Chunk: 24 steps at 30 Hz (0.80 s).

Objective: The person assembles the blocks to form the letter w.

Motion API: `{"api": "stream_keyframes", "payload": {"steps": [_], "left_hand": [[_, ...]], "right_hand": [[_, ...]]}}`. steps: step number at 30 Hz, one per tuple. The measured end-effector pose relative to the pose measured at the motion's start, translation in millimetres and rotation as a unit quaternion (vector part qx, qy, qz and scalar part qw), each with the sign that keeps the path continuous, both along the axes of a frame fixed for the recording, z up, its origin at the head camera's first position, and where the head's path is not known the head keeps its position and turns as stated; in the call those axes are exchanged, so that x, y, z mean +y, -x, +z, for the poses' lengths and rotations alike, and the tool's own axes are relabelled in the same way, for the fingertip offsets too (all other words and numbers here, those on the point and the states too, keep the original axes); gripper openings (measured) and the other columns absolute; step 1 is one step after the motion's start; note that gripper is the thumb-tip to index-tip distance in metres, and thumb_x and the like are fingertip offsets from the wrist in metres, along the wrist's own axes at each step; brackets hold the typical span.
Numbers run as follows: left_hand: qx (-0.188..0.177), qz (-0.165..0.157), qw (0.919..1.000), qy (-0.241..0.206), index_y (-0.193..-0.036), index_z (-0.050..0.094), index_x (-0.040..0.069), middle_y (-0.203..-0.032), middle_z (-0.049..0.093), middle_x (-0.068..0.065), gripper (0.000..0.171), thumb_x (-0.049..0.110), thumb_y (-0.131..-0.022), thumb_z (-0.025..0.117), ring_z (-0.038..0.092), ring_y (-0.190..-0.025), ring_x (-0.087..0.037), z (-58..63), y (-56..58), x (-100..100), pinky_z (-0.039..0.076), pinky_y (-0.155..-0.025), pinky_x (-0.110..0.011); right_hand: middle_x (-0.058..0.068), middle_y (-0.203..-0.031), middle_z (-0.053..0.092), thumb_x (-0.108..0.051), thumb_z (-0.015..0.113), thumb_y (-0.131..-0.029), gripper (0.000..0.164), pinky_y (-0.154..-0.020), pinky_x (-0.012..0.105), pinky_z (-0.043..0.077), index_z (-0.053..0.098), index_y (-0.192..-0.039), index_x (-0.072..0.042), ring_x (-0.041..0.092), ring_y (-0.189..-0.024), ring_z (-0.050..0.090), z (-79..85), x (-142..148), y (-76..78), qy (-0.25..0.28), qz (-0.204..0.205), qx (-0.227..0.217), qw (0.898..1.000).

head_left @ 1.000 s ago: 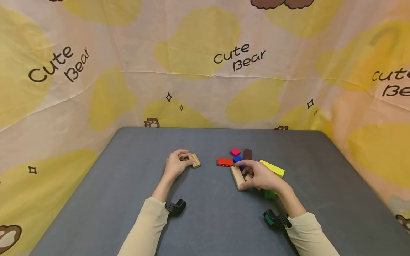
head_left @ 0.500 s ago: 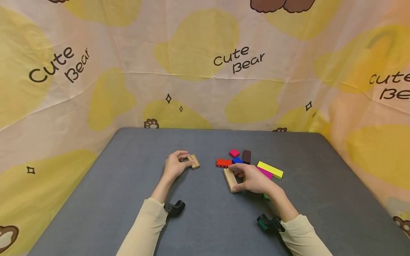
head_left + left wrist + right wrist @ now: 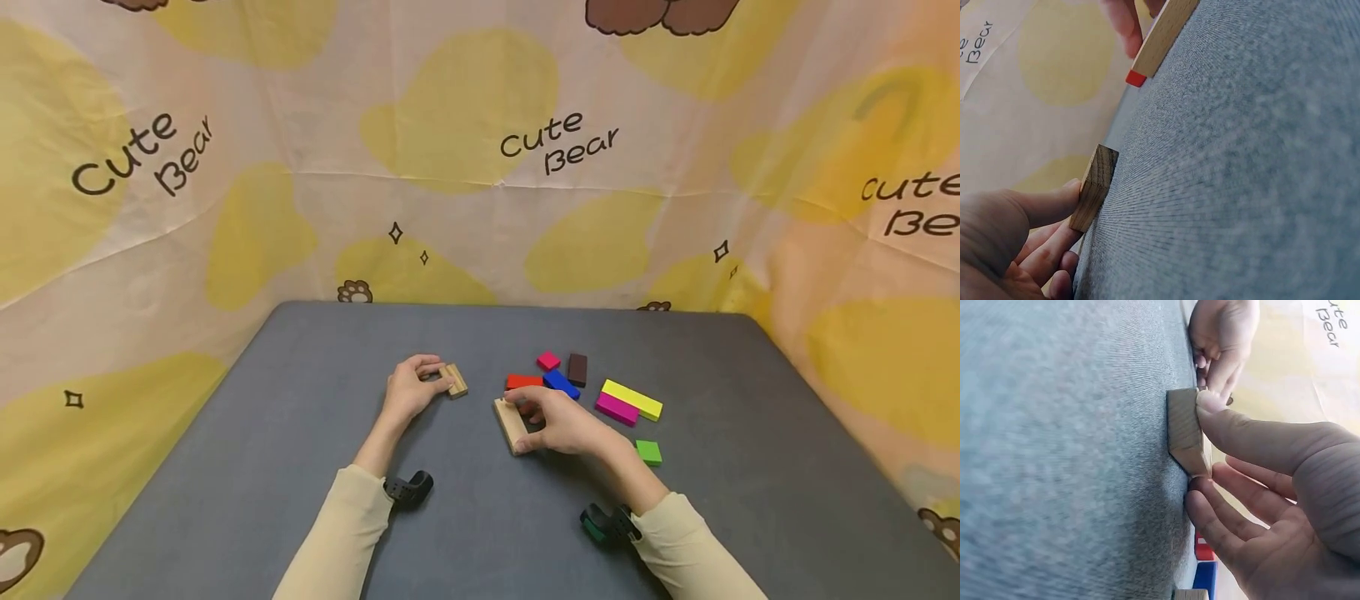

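My left hand (image 3: 412,390) pinches a small grooved wooden block (image 3: 454,380) that lies on the grey table, left of centre. In the left wrist view the thumb presses one side of this block (image 3: 1095,187) and a finger lies against its lower end. My right hand (image 3: 562,423) holds a longer pale wooden block (image 3: 511,427) between thumb and fingers. The right wrist view shows this block (image 3: 1186,425) low at the table surface, its thumb on the near end. A gap of table separates the two wooden blocks.
Behind the right hand lie a red block (image 3: 523,381), a blue block (image 3: 561,384), a pink block (image 3: 548,361) and a dark brown block (image 3: 577,370). To its right are yellow (image 3: 633,400), magenta (image 3: 617,408) and green (image 3: 648,452) blocks. Another wooden block (image 3: 1191,594) shows in the right wrist view.
My right hand has moved left across the table with the pale wooden block, away from the coloured blocks, uncovering the magenta and green ones. The left hand and its block have stayed in place.
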<state>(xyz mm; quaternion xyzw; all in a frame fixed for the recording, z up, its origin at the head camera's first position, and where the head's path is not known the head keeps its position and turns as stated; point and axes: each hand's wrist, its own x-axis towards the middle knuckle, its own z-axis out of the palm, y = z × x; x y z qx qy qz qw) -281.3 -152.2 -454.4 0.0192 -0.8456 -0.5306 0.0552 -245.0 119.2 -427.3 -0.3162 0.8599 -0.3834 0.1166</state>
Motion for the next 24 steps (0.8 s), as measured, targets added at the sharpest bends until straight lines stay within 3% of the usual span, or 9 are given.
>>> {"api": "stream_keyframes", "payload": {"steps": [15,24], "left_hand": [[-0.001,0.003,1.0,0.006,-0.125,0.064,0.002,-0.115,0.07,-0.011,0.046,0.016,-0.084,0.081,0.056,-0.115,-0.03,4.1,1.1,1,0.04,-0.1,-0.046],[-0.002,0.002,1.0,0.009,-0.125,0.064,0.002,-0.115,0.07,-0.01,0.046,0.015,-0.084,0.081,0.056,-0.116,-0.03,3.2,0.3,1,0.041,-0.1,-0.046]], "right_hand": [[0.006,-0.138,0.054,-0.012,0.083,-0.081,0.066,-0.096,0.035,0.049,0.053,-0.14,-0.003,0.023,-0.116,0.056,-1.7,-26,13.0,0.034,0.047,-0.029,0.998],[0.0,-0.138,0.054,-0.014,0.083,-0.081,0.067,-0.094,0.031,0.049,0.054,-0.141,-0.008,0.018,-0.113,0.057,-6.8,-36,16.2,0.031,0.035,-0.044,0.998]]}}
